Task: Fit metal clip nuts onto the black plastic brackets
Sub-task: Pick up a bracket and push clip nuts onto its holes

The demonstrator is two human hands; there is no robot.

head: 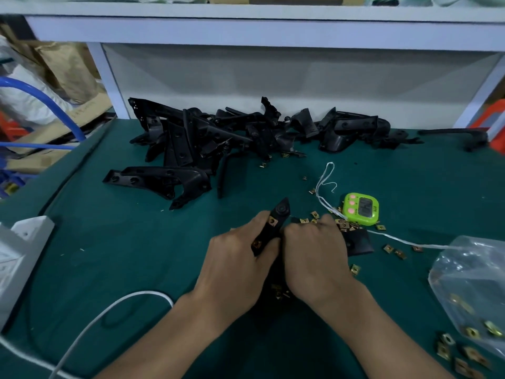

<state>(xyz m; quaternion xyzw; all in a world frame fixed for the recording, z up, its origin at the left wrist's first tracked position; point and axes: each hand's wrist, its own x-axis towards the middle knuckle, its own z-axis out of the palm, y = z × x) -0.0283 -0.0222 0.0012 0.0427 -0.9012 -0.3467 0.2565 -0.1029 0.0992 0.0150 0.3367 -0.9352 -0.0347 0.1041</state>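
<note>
Head view, left hand [240, 258]: palm down, forearm entering from below; grip closed, fingers and thumb curled round the black bracket [276, 220].
Head view, right hand [314, 255]: knuckles up, fingers curled, touching the left hand; what its grip holds is hidden.
Bracket position: between both hands, over the green bench [136, 255].
Bracket axis: long axis runs away from the person, leaning right; pointed tip farthest.
Fitted clip nuts [272, 221]: two on the bracket.
Loose clip nuts [345, 225]: scattered right of the hands.
</note>
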